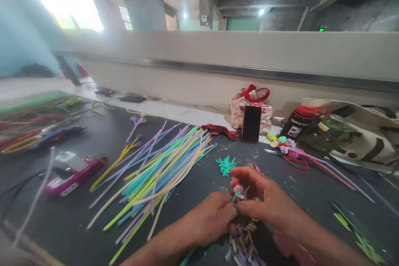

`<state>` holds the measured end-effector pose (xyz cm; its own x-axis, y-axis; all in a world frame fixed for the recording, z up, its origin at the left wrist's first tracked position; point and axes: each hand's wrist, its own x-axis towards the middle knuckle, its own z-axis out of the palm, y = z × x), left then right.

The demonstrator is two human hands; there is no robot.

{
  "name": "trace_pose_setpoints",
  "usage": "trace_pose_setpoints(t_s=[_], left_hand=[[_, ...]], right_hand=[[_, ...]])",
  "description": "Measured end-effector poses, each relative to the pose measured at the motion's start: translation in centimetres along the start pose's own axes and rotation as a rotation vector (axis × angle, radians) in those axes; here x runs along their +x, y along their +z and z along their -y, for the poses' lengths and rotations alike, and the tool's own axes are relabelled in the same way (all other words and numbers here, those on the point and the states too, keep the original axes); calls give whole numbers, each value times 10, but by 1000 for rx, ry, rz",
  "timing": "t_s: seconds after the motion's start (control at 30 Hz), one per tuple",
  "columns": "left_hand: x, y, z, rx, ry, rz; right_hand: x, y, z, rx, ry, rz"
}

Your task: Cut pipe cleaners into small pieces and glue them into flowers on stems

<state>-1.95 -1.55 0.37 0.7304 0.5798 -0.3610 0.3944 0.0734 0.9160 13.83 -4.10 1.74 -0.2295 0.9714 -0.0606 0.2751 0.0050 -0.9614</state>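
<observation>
The two hands are close together near the front of the dark worktop [174, 224]. Between them is a small pink and teal piece [238, 192], partly covered by fingers, so its full shape cannot be made out. The left hand [215, 218] is closed at its lower end, its fingertips mostly hidden; the right hand [268, 199] curves around the other side, forefinger and thumb parted, and whether its remaining fingers press on the piece cannot be told.

Just beyond them lies a heap of short teal pieces [226, 166]; some pink bits [255, 169] are half hidden behind the right hand. Below the hands, a pile of pale purple and cream pieces [245, 243] runs out of view at the bottom edge.

Left of the hands, long coloured stems [162, 174] overlap too thickly to count. A magenta tool [75, 174] farther left is blurred, as are the bundles [40, 133] beyond it. An upright phone [251, 124] hides part of a patterned bag [236, 108]. A translucent container [330, 135] partly covers a black bottle [294, 124]; the beige bag [370, 137] behind is cut off at the right edge.
</observation>
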Motion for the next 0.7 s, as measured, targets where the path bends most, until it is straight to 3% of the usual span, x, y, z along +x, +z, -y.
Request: trace_pose_setpoints(t_s=[0.2, 0.33, 0.57, 0.7], left_hand=[[-2, 1, -2, 86, 24, -10], [-3, 2, -1, 116, 60, -76], [-2, -3, 0, -253, -13, 28], [-1, -4, 1, -452, -10, -16]], right_hand=[[-4, -1, -5, -106, -66, -18], [-4, -2, -6, -169, -95, -17], [-5, -9, -8, -228, -74, -6], [-4, -11, -9, -176, 2, -34]])
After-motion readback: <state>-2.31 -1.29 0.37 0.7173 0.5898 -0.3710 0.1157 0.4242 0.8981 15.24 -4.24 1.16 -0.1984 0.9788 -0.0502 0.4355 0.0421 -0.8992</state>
